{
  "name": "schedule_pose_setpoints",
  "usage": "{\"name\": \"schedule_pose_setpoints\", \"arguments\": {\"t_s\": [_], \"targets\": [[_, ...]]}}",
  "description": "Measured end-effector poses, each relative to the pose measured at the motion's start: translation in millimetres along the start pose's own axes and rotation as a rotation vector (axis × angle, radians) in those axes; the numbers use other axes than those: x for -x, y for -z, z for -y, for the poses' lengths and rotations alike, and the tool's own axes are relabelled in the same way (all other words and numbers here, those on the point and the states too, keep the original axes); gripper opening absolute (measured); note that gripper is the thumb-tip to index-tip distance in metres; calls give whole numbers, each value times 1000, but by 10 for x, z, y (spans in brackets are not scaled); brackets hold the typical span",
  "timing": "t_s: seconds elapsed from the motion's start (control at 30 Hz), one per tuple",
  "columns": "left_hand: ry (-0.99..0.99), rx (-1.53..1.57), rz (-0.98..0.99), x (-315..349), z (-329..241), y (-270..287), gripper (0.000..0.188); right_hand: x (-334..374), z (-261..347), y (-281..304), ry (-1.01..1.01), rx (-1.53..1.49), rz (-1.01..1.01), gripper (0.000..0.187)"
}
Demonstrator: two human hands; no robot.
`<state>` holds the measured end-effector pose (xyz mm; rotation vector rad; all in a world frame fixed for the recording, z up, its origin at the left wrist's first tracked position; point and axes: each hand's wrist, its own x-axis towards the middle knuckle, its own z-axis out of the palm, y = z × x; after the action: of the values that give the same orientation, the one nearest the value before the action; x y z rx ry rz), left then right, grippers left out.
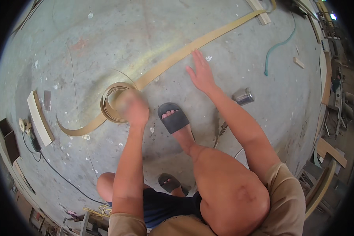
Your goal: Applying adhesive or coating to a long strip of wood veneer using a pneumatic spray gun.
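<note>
A roll of tan edge-banding-like strip [105,105] stands coiled on the concrete floor, left of my feet. Its long flat length [169,60] runs away to the far right, and a curved tail [80,131] bends out to the left. My left hand [137,112] is at the coil's right side; its fingers are smeared, so their grip does not show. Beside the long strip, my right hand [202,74] has its fingers stretched out, with the tips at the strip's near edge. Whether they touch it I cannot tell. Nothing shows in that hand.
A pale wood block [259,11] lies under the strip's far end. A teal hose [270,55], a spray gun with metal cup [244,96] and a small wood piece [298,62] lie rightward. Leftward are a pale board [39,118] and a corded power tool [32,137].
</note>
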<state>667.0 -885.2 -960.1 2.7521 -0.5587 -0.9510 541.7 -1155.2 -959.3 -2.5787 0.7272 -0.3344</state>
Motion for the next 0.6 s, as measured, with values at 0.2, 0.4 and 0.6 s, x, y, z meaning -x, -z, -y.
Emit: {"name": "schedule_pose_setpoints", "arguments": {"t_s": [0.2, 0.4, 0.6], "targets": [[-23, 6, -69, 43, 104, -24, 61, 1589, 104, 988, -207, -246, -96, 25], [-68, -35, -49, 55, 65, -92, 60, 3060, -483, 945, -875, -281, -210, 47], [-50, 29, -106, 50, 76, -117, 61, 2529, -716, 584, -892, -476, -166, 32]]}}
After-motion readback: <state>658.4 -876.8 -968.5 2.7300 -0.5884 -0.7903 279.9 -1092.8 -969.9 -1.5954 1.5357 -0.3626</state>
